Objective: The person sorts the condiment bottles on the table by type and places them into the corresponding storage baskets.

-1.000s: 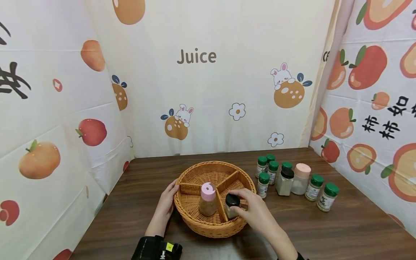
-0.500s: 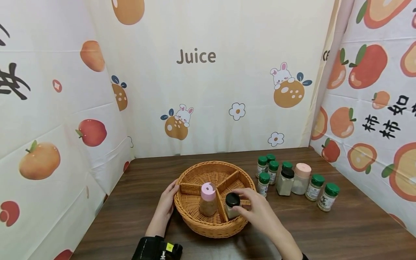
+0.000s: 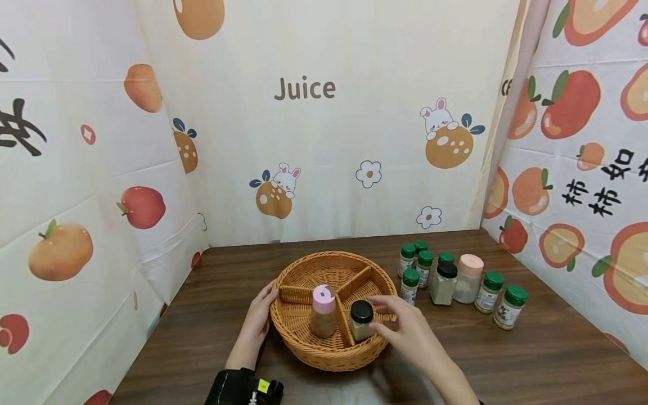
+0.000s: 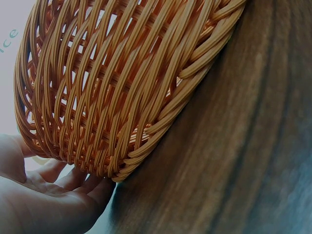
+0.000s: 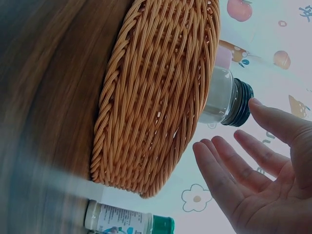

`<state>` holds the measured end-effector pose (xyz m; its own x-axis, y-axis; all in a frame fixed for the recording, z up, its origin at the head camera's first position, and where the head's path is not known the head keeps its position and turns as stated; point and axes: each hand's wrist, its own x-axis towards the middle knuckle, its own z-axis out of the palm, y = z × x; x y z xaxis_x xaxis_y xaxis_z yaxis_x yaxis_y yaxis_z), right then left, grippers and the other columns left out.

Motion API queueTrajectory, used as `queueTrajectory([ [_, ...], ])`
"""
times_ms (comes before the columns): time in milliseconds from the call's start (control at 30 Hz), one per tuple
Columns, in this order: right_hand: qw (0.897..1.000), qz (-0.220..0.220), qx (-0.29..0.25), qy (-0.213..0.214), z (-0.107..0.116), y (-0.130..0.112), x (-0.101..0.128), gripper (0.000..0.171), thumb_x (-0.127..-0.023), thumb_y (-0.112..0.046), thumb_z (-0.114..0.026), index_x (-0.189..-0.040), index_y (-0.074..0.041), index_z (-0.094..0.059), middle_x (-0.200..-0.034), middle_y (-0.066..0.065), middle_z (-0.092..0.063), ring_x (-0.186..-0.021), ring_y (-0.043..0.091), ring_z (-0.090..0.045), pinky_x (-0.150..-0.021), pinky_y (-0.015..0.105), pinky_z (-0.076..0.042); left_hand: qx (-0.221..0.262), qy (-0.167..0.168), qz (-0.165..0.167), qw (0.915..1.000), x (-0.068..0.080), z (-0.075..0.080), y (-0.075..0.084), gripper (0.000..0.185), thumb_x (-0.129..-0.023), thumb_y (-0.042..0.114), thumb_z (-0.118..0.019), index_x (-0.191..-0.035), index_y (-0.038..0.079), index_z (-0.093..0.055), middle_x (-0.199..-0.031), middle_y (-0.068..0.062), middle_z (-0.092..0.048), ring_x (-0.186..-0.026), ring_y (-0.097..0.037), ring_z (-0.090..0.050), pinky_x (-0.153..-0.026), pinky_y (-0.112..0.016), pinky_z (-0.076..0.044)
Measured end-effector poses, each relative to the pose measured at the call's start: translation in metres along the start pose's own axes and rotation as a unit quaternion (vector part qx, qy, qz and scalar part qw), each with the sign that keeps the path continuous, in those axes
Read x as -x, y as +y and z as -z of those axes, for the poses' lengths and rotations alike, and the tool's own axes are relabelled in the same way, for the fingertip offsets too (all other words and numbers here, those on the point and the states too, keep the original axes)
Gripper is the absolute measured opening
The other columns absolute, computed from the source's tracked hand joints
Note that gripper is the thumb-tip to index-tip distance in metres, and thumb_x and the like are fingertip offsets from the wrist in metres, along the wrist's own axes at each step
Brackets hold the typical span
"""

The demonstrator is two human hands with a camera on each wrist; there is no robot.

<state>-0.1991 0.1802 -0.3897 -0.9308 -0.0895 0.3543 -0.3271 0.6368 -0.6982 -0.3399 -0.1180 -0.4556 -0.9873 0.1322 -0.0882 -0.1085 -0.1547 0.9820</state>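
Note:
A round wicker basket (image 3: 329,360) with dividers stands on the table. At its left rim my left hand (image 3: 256,315) holds it, fingers against the outer wall in the left wrist view. A small glass jar with a black lid (image 3: 361,313) stands upright in the right compartment. My right hand (image 3: 412,332) is beside that jar, fingers spread, with nothing in its grasp. In the right wrist view the thumb is close to the jar's lid (image 5: 242,102); whether it touches cannot be told. A pink-capped bottle (image 3: 323,315) stands in the front compartment.
To the right of the basket, several green-capped spice jars (image 3: 510,307) stand on the dark wooden table (image 3: 547,365). Among them are another black-lidded jar (image 3: 443,286) and a peach-lidded jar (image 3: 468,279). Printed cloth walls (image 3: 324,135) enclose the table's back and sides.
My right hand has let go of the black-lidded jar and shifted slightly right, its fingers spreading. The jar stays in the compartment. My left hand remains at the basket's rim.

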Motion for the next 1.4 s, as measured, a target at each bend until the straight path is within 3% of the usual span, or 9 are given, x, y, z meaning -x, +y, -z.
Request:
queueTrajectory([
  [200, 1.000, -0.028, 0.002, 0.007, 0.004, 0.001, 0.004, 0.045, -0.083, -0.012, -0.079, -0.126, -0.011, -0.066, -0.119, 0.006, -0.069, -0.104, 0.027, -0.069, -0.079, 0.024, -0.059, -0.004, -0.001, -0.001, 1.0000, 0.000, 0.000, 0.000, 0.053, -0.108, 0.018, -0.042, -0.157, 0.005, -0.029, -0.163, -0.022, -0.025, -0.150, -0.036, -0.028, -0.123, -0.049, -0.026],
  [633, 0.999, -0.009, 0.026, 0.043, 0.012, 0.008, 0.009, 0.040, -0.083, -0.011, -0.080, -0.121, -0.013, -0.068, -0.115, 0.007, -0.072, -0.099, 0.024, -0.070, -0.080, 0.031, -0.060, 0.000, -0.006, -0.002, 1.0000, 0.001, 0.000, 0.000, 0.053, -0.108, 0.019, -0.042, -0.157, 0.005, -0.028, -0.164, -0.021, -0.023, -0.151, -0.036, -0.026, -0.123, -0.049, -0.025],
  [900, 0.998, -0.032, -0.006, 0.047, 0.015, 0.015, 0.012, 0.042, -0.081, -0.005, -0.080, -0.121, -0.011, -0.068, -0.115, 0.007, -0.071, -0.102, 0.029, -0.070, -0.081, 0.034, -0.061, 0.003, -0.005, -0.003, 1.0000, 0.001, 0.001, 0.000, 0.053, -0.107, 0.019, -0.043, -0.157, 0.004, -0.029, -0.163, -0.021, -0.024, -0.151, -0.036, -0.027, -0.123, -0.048, -0.026],
  [1167, 0.998, -0.033, 0.012, 0.058, 0.021, 0.021, 0.015, 0.044, -0.081, -0.009, -0.080, -0.123, -0.010, -0.067, -0.114, 0.008, -0.071, -0.100, 0.023, -0.071, -0.080, 0.036, -0.061, -0.003, -0.007, -0.006, 1.0000, 0.000, 0.001, -0.001, 0.053, -0.107, 0.019, -0.043, -0.156, 0.004, -0.030, -0.163, -0.022, -0.025, -0.150, -0.036, -0.028, -0.122, -0.047, -0.027],
  [1400, 0.997, -0.040, 0.018, 0.065, 0.026, 0.023, 0.017, 0.044, -0.082, -0.006, -0.079, -0.124, -0.007, -0.066, -0.114, 0.009, -0.071, -0.103, 0.028, -0.069, -0.081, 0.035, -0.061, 0.000, -0.012, -0.007, 0.9999, 0.001, 0.002, 0.000, 0.053, -0.108, 0.018, -0.042, -0.157, 0.004, -0.028, -0.164, -0.022, -0.023, -0.151, -0.036, -0.026, -0.123, -0.048, -0.025],
])
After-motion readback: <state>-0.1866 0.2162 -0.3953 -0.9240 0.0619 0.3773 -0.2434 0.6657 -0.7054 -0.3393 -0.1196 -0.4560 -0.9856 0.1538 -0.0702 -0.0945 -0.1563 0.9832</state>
